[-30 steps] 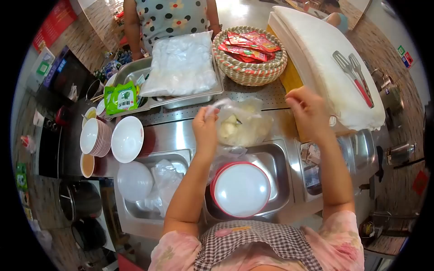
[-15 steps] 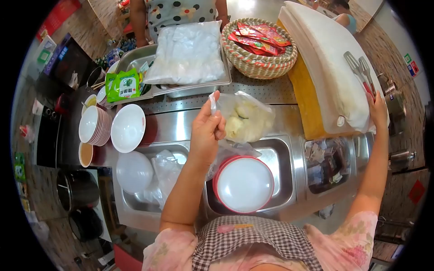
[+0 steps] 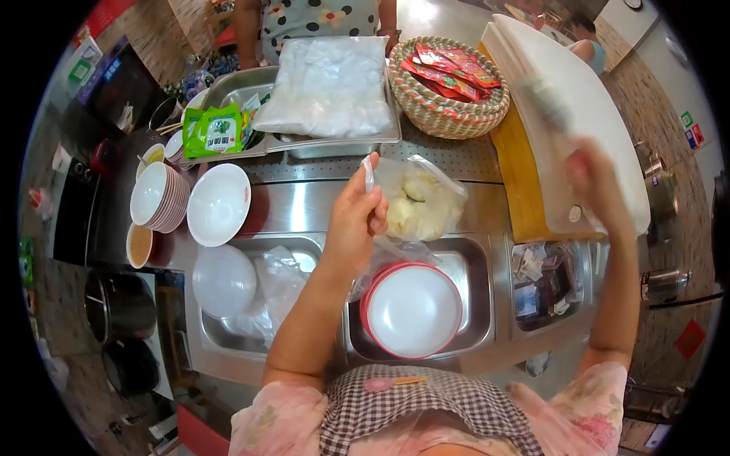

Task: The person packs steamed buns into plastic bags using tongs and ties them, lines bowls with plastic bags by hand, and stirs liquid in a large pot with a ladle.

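I see a basket of red packets on the far side; stacked bowls and a green packet sit to my left.

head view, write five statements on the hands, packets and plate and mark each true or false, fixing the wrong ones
1. The left hand holds the edge of a clear plastic bag. True.
2. The right hand holds a bowl. False: the right hand holds red-handled tongs, blurred here.
3. Red packets lie in the woven basket. True.
4. The green packets lie on the white plate. False: the green packets lie beside the large plastic sack.
5. The red-rimmed white plate is nearer the checked apron than the clear plastic bag is. True.
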Action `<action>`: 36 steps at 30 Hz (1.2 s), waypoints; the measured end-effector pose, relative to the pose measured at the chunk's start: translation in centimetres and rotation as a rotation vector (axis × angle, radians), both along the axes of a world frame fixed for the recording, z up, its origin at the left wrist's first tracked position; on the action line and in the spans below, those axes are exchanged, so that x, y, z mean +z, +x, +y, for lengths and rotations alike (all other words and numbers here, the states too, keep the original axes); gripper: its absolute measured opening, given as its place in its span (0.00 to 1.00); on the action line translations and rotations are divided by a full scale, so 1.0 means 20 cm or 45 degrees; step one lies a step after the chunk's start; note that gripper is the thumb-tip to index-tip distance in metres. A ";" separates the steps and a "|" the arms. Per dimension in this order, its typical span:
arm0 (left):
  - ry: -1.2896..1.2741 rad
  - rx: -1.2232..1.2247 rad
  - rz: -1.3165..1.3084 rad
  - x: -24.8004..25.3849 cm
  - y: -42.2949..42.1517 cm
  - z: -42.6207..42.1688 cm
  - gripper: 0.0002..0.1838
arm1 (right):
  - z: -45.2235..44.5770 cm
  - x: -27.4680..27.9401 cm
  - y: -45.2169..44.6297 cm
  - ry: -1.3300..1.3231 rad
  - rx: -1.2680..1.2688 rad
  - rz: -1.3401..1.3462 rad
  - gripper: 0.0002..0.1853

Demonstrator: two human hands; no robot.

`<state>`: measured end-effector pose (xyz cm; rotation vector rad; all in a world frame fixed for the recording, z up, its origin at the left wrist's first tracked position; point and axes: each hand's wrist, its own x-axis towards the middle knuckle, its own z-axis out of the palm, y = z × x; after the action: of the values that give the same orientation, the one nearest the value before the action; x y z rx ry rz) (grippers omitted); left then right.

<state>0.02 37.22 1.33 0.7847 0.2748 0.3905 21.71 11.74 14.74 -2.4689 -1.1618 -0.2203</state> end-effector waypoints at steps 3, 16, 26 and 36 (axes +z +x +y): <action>-0.019 -0.013 -0.034 0.00 0.01 0.00 0.27 | 0.25 -0.14 -0.34 -0.666 0.472 -0.104 0.11; 0.058 -0.155 -0.073 0.02 0.01 -0.04 0.29 | 0.08 -0.20 -0.33 -1.468 0.100 -0.526 0.08; 0.104 -0.141 -0.062 0.00 -0.01 -0.04 0.29 | 0.04 -0.06 -0.59 -0.816 0.076 -0.121 0.34; 0.166 -0.111 0.014 0.02 -0.03 -0.06 0.29 | 0.30 -0.47 -0.50 -0.708 0.155 -0.373 0.25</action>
<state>-0.68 35.97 1.68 0.9240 0.2265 0.3244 11.75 17.83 5.38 -2.8923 -1.6796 -0.2573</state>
